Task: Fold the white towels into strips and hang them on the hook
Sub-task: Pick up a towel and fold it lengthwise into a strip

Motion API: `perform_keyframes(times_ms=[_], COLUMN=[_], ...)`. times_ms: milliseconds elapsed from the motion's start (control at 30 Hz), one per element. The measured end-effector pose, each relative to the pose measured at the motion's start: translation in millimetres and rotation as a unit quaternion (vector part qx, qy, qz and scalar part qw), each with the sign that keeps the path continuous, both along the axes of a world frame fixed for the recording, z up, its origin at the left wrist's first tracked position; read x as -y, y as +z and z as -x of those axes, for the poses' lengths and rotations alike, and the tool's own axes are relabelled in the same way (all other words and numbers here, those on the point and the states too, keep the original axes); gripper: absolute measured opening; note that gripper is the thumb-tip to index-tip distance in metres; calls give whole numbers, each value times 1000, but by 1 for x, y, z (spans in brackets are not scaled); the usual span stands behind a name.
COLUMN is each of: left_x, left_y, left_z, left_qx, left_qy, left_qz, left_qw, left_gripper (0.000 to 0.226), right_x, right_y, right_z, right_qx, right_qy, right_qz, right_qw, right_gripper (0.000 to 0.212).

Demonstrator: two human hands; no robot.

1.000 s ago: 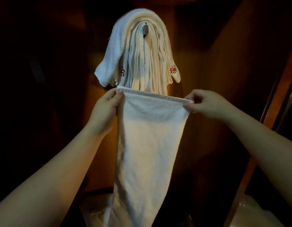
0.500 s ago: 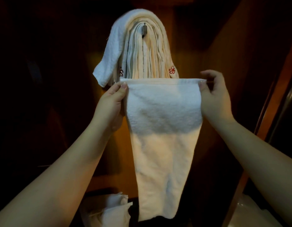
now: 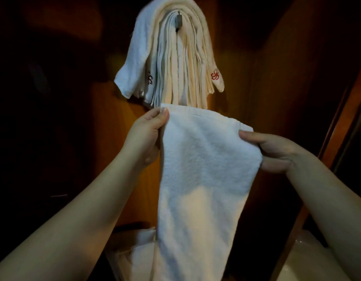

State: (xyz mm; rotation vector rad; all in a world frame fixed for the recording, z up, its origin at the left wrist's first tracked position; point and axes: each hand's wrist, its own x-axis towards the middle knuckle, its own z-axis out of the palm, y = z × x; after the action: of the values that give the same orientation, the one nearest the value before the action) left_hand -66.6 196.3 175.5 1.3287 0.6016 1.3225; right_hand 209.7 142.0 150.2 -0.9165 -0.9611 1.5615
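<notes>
Our left hand (image 3: 147, 134) pinches the white towel (image 3: 204, 169) by its top corner. Our right hand (image 3: 276, 153) grips its right edge (fingers curled behind), below the hook (image 3: 178, 21).

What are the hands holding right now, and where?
Both hold one white towel: left hand pinches its top left corner, right hand grips its right edge.

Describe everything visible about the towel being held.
The held towel is white terry cloth with a hemmed top edge. It hangs lengthwise, upper part spread flat, its lower end out of sight. The left hand pinches the top left corner; the right hand grips the right edge lower down, so the top edge slants. It hangs below the hung towels.
</notes>
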Motion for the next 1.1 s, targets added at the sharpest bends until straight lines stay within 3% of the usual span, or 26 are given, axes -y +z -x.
perform_keyframes(times_ms=[167, 300, 500, 633, 800, 933, 1033, 1100], left_x=[6, 0, -15, -7, 38, 81, 99, 105], left_y=[-1, -5, -56, -108, -154, -158, -153, -150], left_z=[19, 30, 34, 30, -1, -24, -32, -34], left_qx=[-68, -113, -139, -99, -98, -106, -98, -99], left_qy=[19, 68, 127, 185, 252, 208, 163, 136], left_qz=[-11, -46, 31, 102, 109, 66, 44, 36], left_qw=[997, 990, 982, 972, 956, 970, 981, 985], left_gripper=[22, 22, 21, 23, 30, 26, 28, 25], right_x=[-8, -19, -21, -11, 17, 35, 41, 45], right_y=[-24, -38, -72, -88, -120, -130, -129, -129], right_z=[0, 6, 41, 77, 128, 153, 156, 153], right_qx=[1, -6, -49, -22, -12, 15, -27, -20], right_qy=[-9, -47, -100, -194, -305, -289, -223, -206], right_qz=[-68, -106, -3, 42, 85, 91, 39, 3], right_qw=[998, 993, 994, 980, 948, 953, 974, 978], right_gripper=[33, 46, 50, 30, 51, 58, 38, 49])
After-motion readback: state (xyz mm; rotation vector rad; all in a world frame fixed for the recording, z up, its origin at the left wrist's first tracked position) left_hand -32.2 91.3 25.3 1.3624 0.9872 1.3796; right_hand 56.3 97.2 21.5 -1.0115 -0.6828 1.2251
